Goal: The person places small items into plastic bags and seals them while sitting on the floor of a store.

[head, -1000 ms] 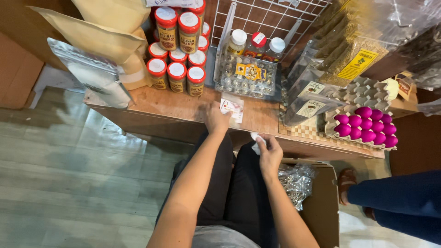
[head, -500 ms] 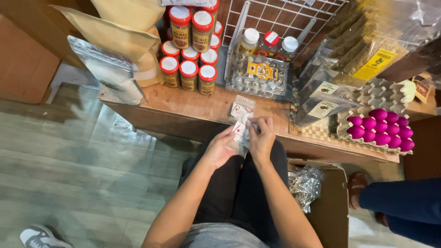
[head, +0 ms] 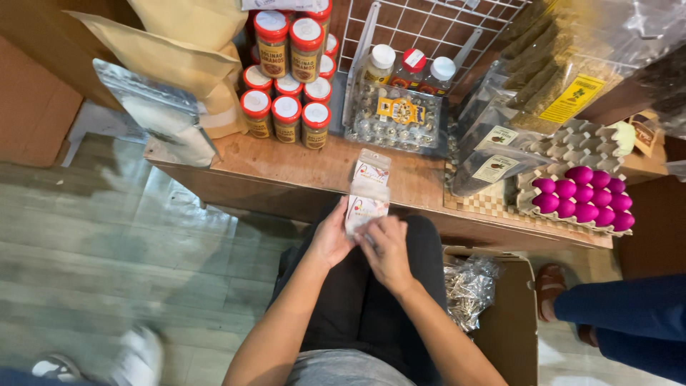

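A: What are the hands doing?

B: Both meet over the lap, just below the counter (head: 314, 168) edge. The left hand (head: 330, 239) and right hand (head: 386, 246) share a small clear packet (head: 366, 207) with a white printed card inside.

A: How are the fingers set?

B: The left fingers (head: 341, 223) are clamped on the packet's left edge. The right fingers (head: 377, 230) are curled together, pinching its lower end. The packet stands roughly upright, its top overlapping the counter's front edge.

A: Anything like it nearby?

B: A second packet (head: 373, 166) lies flat on the counter, just above the held one, almost touching it.

A: What else is on the counter?

B: Red-lidded jars (head: 287, 107) stacked at the back left, beside brown paper bags (head: 179, 57). A silver pouch (head: 161, 121) leans at the left corner. In the middle, a clear tray (head: 396, 118) of small eggs, with three bottles (head: 411, 68) behind it against a wire rack (head: 429, 25). To the right, dark pouches (head: 493, 143), then a carton (head: 550, 146) of pink eggs (head: 582, 196).

A: And below?

B: A cardboard box (head: 511, 314) by the right knee holds a crinkled clear bag (head: 468, 289). Another person's leg (head: 622, 314) and sandalled foot (head: 550, 286) are at the right.
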